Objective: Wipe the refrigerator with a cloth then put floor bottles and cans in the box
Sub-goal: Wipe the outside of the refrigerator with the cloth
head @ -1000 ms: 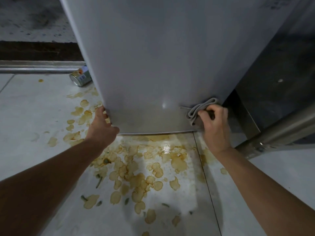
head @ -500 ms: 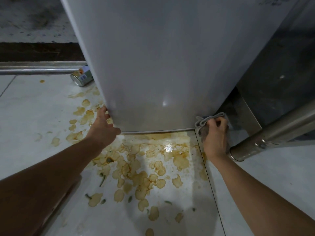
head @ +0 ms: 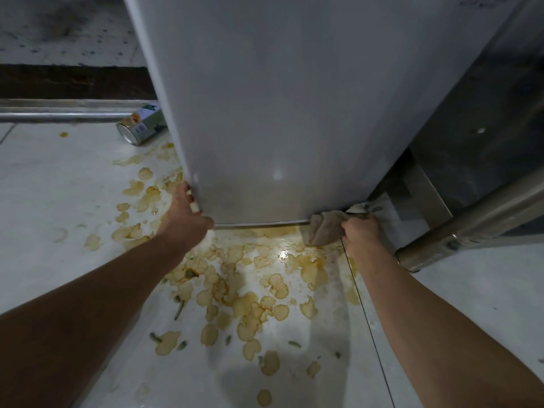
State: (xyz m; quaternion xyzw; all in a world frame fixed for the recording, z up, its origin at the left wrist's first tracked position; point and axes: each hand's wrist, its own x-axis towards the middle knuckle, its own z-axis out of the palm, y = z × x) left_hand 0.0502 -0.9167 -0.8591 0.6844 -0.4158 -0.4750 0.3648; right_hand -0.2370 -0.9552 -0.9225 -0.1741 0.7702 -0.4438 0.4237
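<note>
The grey refrigerator (head: 294,98) fills the upper middle of the view, its door reaching down to the floor. My left hand (head: 185,219) grips the door's lower left corner. My right hand (head: 360,232) is closed on a crumpled grey-beige cloth (head: 323,228), pressed at the door's lower right corner along the bottom edge. A can (head: 141,125) lies on its side on the floor, left of the refrigerator and partly hidden behind it.
Brown dried stains (head: 241,290) cover the white tiled floor in front of the refrigerator. A metal rail (head: 64,116) runs along the floor at the far left. A steel tube (head: 471,228) slants in from the right, beside dark steel panels.
My right hand has carried the cloth down the door's right side to the bottom corner and under the lower edge. My left hand has stayed on the left corner.
</note>
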